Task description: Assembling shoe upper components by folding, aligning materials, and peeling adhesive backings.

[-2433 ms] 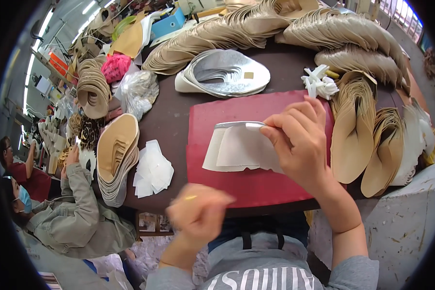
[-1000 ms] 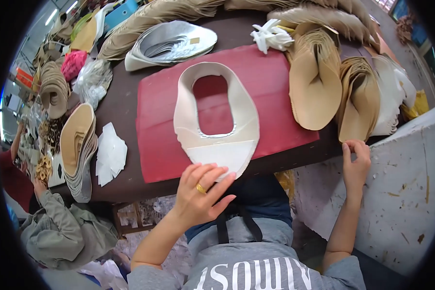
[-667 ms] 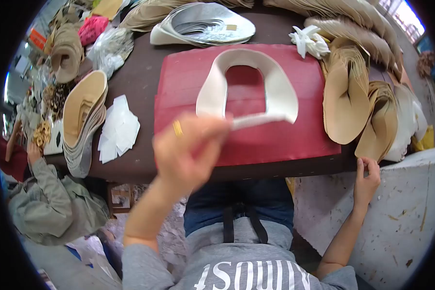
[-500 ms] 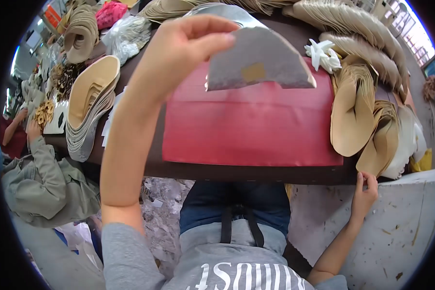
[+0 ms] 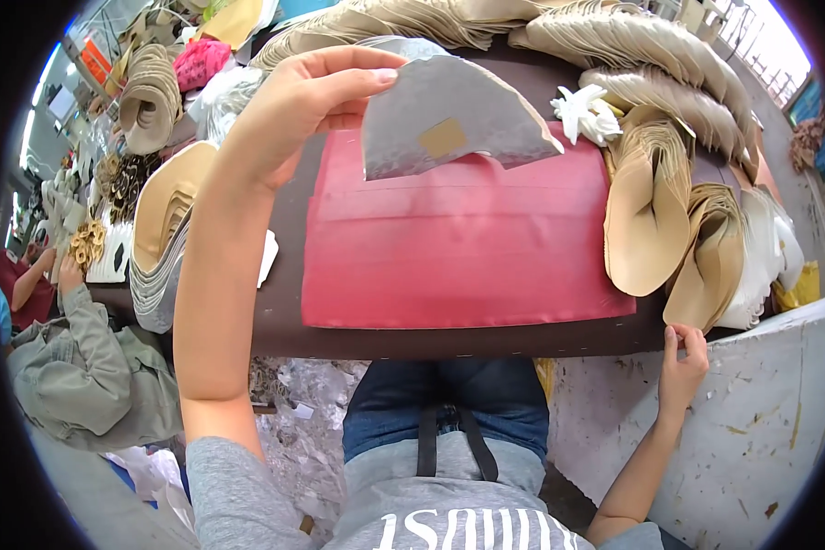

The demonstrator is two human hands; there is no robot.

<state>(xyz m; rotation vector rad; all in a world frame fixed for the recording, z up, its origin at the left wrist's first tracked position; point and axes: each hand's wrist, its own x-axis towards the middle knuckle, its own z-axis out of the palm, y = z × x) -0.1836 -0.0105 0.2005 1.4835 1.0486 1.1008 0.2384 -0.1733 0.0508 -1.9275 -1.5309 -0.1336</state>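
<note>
My left hand pinches the upper left edge of a curved grey shoe upper piece with a small tan patch, held raised over a red sheet. The red sheet lies flat on the dark brown bench top. Down at the bench's front right edge, my right hand has thumb and finger closed on the lower tip of a tan insole-shaped piece, part of a fanned stack. Beside that stack is another fanned pile of tan pieces.
Long rows of overlapping beige pieces line the bench's far side. A white crumpled bundle lies behind the red sheet. Nested tan-and-grey pieces stand left of my forearm. A co-worker's green sleeve shows at far left.
My left hand has shifted left with the grey piece, which is slightly more tilted. My right hand stays at the tip of the tan piece. The whole view has shifted a little.
</note>
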